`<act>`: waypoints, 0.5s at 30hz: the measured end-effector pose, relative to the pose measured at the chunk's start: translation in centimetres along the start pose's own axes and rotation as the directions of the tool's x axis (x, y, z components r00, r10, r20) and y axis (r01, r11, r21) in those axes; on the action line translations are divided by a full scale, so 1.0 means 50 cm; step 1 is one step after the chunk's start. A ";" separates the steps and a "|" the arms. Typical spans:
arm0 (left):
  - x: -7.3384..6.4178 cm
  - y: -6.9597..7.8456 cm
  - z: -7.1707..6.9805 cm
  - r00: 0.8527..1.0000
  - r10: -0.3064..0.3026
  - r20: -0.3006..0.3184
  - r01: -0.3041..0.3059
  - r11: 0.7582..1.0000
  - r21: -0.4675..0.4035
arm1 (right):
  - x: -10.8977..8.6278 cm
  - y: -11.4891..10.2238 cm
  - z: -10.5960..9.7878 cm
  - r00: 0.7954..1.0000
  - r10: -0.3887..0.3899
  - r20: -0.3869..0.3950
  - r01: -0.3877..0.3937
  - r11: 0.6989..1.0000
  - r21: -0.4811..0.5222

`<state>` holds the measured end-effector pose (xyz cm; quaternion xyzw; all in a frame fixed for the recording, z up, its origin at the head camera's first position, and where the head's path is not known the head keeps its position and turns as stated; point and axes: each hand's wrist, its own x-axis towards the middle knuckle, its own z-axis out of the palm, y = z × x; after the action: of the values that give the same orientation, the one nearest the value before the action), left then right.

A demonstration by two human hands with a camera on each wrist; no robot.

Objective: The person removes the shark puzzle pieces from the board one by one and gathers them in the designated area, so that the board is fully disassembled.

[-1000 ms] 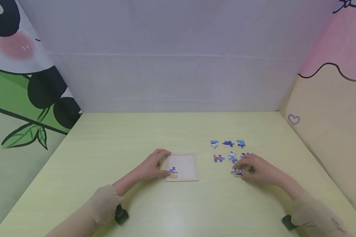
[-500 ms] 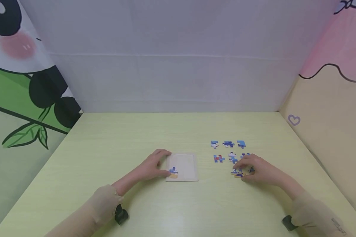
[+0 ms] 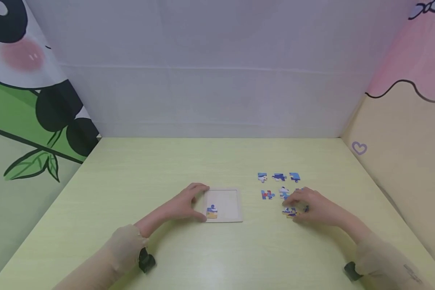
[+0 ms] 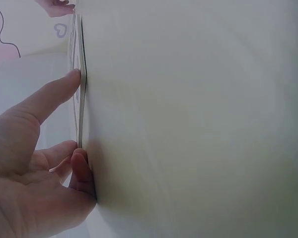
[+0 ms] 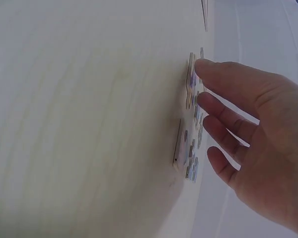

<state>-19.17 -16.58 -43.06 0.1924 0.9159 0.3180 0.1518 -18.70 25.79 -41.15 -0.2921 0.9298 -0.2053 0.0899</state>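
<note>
A shallow white puzzle tray (image 3: 227, 203) lies on the table in the head view. Its near left corner holds a blue and yellow puzzle piece (image 3: 212, 210). My left hand (image 3: 183, 203) holds the tray at its left side, thumb near the near corner and fingertip at the far corner. Over the loose pieces on the right is my right hand (image 3: 313, 207), thumb and index finger apart. Between those fingertips lies a blue and yellow jigsaw piece (image 3: 289, 212); no firm grip on it shows. In the right wrist view, the fingers (image 5: 221, 130) are loosely bent and partly hide the pieces.
Behind and left of the right hand, several loose puzzle pieces lie in rough rows, among them a far-row piece (image 3: 278, 177) and a red and blue piece (image 3: 267, 195). Others are partly covered by the hand. A pale wall (image 3: 217, 100) bounds the table's far edge.
My left thumb has drawn back slightly from the piece inside the tray to the tray's edge. The right hand has shifted a little left over the loose pieces.
</note>
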 end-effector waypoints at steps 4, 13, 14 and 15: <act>-0.001 0.000 -0.001 1.000 0.006 0.011 -0.006 1.000 -0.004 | 0.022 -0.015 0.006 0.999 0.011 -0.041 -0.009 0.999 0.052; -0.002 -0.008 -0.009 0.998 0.022 0.057 -0.021 0.999 -0.026 | 0.087 -0.081 0.046 0.988 0.026 -0.154 0.020 0.957 0.290; -0.002 -0.009 -0.009 0.998 0.027 0.058 -0.025 0.999 -0.027 | 0.096 -0.091 0.050 0.987 0.028 -0.156 0.022 0.951 0.309; -0.002 -0.008 -0.009 0.998 0.025 0.058 -0.023 0.999 -0.034 | 0.104 -0.100 0.054 0.988 0.033 -0.154 0.020 0.945 0.327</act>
<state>-19.35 -17.16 -42.97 0.2099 0.9033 0.3294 0.1778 -19.65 18.17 -41.65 -0.2530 0.8878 -0.3791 0.0645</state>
